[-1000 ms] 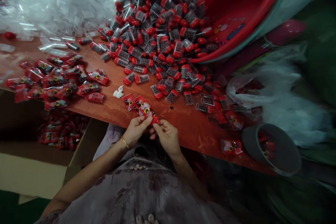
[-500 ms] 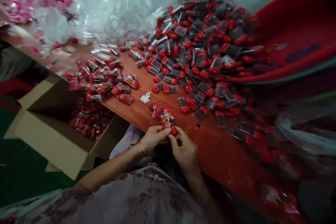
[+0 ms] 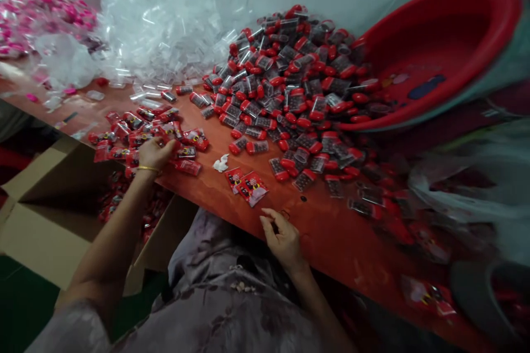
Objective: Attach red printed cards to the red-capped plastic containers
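Note:
My left hand, with a gold bangle at the wrist, is over the pile of red wrapped packets at the table's left edge. Its thumb and fingers are bent, and whether a packet is between them is hidden. My right hand hovers at the table's front edge, its thumb and index finger apart, with nothing between them. Just beyond it lie flat red printed wrappers, partly overlapping, beside a crumpled white scrap.
Clear tubes with red caps form a big heap behind, against a red basin. Clear plastic pieces and pink items lie at the back left. An open cardboard box holding red packets stands below the table's left edge.
My left hand has moved left from the red packet both hands held to the packet pile. My right hand has let go and opened. The view has shifted slightly.

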The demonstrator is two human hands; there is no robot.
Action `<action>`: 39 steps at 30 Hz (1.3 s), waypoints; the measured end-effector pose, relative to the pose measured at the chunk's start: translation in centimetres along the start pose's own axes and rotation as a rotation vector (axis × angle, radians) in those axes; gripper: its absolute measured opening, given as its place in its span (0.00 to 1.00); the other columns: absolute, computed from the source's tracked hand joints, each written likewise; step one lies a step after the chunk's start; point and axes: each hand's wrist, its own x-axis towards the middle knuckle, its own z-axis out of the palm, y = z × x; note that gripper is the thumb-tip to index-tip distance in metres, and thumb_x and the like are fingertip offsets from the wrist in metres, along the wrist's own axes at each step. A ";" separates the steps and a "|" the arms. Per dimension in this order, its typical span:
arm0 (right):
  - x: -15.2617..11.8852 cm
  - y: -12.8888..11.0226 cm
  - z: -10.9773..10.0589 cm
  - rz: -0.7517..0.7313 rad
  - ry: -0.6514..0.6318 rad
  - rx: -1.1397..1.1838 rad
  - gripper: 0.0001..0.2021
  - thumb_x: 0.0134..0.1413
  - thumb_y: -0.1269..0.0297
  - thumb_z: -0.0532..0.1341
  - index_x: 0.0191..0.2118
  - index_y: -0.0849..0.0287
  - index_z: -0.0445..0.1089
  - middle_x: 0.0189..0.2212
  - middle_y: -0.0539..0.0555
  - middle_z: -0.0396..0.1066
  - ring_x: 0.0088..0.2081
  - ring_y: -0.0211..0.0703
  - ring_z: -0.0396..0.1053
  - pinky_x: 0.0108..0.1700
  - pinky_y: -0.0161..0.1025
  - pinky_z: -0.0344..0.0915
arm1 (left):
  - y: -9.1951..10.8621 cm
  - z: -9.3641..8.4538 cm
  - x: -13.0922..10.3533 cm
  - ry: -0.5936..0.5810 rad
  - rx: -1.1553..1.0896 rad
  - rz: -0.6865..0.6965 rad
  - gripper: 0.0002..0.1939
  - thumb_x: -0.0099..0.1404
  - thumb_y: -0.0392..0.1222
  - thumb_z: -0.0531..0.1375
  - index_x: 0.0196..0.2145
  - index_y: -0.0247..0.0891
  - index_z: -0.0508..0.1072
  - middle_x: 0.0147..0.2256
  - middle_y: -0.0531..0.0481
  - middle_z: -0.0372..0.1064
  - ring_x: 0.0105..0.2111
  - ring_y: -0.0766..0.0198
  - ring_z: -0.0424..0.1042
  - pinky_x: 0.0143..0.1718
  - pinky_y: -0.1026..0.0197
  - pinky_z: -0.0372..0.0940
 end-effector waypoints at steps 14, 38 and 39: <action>0.5 0.1 -0.3 0.133 -0.009 0.195 0.10 0.57 0.61 0.55 0.39 0.56 0.71 0.26 0.51 0.72 0.27 0.39 0.70 0.32 0.36 0.68 | 4.1 7.0 -6.5 -0.139 0.392 0.650 0.15 0.61 0.47 0.55 0.35 0.35 0.76 0.46 0.35 0.70 0.45 0.46 0.66 0.50 0.44 0.53; 0.9 0.4 -0.3 0.248 0.005 0.375 0.11 0.57 0.58 0.55 0.39 0.58 0.70 0.22 0.49 0.69 0.22 0.35 0.66 0.26 0.32 0.64 | 6.1 12.6 -13.9 -0.177 0.191 0.751 0.14 0.64 0.46 0.55 0.41 0.44 0.78 0.51 0.42 0.70 0.58 0.45 0.59 0.59 0.39 0.47; 1.4 0.2 -0.3 0.293 0.022 0.409 0.13 0.57 0.57 0.55 0.40 0.59 0.70 0.23 0.49 0.69 0.21 0.34 0.65 0.24 0.32 0.63 | 6.2 12.3 -14.1 -0.154 0.173 0.744 0.14 0.64 0.47 0.55 0.41 0.44 0.78 0.51 0.42 0.70 0.58 0.45 0.59 0.59 0.39 0.47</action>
